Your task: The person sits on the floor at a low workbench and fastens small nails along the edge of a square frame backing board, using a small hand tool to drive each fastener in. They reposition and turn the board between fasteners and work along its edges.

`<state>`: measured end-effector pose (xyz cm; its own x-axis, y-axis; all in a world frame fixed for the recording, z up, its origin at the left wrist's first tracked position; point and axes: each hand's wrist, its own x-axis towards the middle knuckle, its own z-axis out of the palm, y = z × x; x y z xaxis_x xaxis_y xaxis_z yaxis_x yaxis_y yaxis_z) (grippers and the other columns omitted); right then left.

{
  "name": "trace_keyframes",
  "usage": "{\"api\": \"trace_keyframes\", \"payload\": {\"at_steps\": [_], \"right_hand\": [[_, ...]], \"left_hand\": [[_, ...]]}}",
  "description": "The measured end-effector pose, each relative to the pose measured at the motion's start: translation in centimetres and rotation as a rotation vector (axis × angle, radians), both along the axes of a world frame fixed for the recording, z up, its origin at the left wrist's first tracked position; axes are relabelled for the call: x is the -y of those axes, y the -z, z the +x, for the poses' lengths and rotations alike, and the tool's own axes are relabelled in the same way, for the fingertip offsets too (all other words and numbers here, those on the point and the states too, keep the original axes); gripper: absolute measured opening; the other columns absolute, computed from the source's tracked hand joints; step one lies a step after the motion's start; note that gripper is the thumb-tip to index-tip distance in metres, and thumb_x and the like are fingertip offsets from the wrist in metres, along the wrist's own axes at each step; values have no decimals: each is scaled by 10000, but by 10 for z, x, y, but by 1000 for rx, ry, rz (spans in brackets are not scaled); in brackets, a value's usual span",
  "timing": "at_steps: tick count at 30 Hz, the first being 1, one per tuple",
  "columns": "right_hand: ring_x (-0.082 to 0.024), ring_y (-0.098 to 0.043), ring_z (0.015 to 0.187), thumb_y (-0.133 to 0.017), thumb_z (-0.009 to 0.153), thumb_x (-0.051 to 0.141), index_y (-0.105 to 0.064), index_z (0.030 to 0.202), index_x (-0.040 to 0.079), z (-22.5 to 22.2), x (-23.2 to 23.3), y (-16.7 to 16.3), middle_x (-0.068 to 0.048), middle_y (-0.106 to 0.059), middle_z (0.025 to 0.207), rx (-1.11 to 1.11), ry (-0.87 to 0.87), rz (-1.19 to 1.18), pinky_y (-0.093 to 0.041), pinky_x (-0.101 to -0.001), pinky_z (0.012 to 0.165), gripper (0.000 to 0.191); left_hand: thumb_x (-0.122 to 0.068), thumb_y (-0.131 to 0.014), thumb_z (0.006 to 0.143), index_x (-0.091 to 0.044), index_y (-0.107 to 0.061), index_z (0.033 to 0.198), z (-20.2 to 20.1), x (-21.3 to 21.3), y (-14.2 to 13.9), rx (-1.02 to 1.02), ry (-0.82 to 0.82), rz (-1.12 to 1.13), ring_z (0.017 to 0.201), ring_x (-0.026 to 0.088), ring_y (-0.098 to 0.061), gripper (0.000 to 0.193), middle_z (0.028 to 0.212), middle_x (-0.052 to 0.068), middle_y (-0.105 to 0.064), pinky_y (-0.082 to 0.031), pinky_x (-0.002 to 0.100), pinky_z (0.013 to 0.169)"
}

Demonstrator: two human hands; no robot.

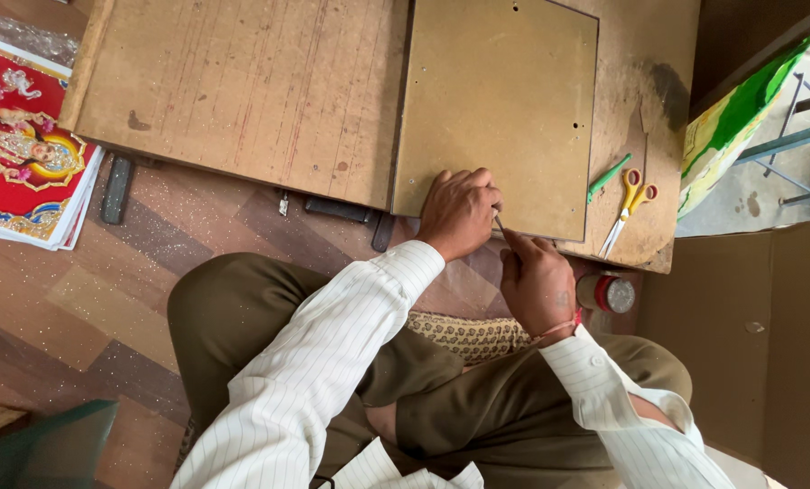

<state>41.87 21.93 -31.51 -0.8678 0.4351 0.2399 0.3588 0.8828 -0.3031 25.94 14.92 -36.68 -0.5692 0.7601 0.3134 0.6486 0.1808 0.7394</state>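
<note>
A brown backing board [495, 109] lies flat on a low wooden work table [242, 91]. My left hand [457, 213] rests on the board's near edge, fingers curled, pinching a thin metal tool or pin [499, 222]. My right hand [536, 281] sits just below and right of it, fingertips meeting the same small metal piece at the board's edge. What exactly the piece is cannot be made out. Both sleeves are white with thin stripes.
Scissors with orange-yellow handles [629, 204] and a green pen [609, 177] lie right of the board. A small red-capped container [608, 292] stands by my right wrist. Colourful printed pictures [20, 145] are stacked at left. A cardboard panel [758, 335] stands at right.
</note>
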Motion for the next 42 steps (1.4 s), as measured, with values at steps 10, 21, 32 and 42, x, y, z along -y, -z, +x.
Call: {"api": "trace_keyframes", "payload": {"at_steps": [10,21,32,42], "right_hand": [[-103,-439,475,-661,934,85,-729,1193,-26,-25,-37,-2,-71,-655,752,-18,572,-1235,-325,-274,432,290],[-181,-684,632,-741,917,170,-779,1120,48,3,-15,-32,-158,-763,829,102,197,-368,-541,-326,615,240],[-370,-715,798,-710,869,80,-771,1071,15,-11,4,-41,-207,-736,927,69,13,-117,-567,-408,737,221],[-368,-721,772,-700,895,79,-771,1046,11,-18,4,-34,-213,-732,909,80,11,-118,-571,-402,719,180]], "left_hand": [[-16,-674,796,-160,-813,834,-2,0,4,48,8,24,972,236,-660,203,950,19,-693,-428,411,888],[-69,-707,850,-105,-756,780,0,-4,7,105,-24,-1,955,225,-675,92,930,42,-698,-436,406,900],[-78,-733,807,-112,-759,741,-1,-4,1,107,-60,23,929,211,-669,79,880,27,-685,-428,403,874],[-67,-732,807,-121,-762,725,-3,-4,5,86,-76,24,903,199,-677,103,868,14,-690,-432,400,854]]}}
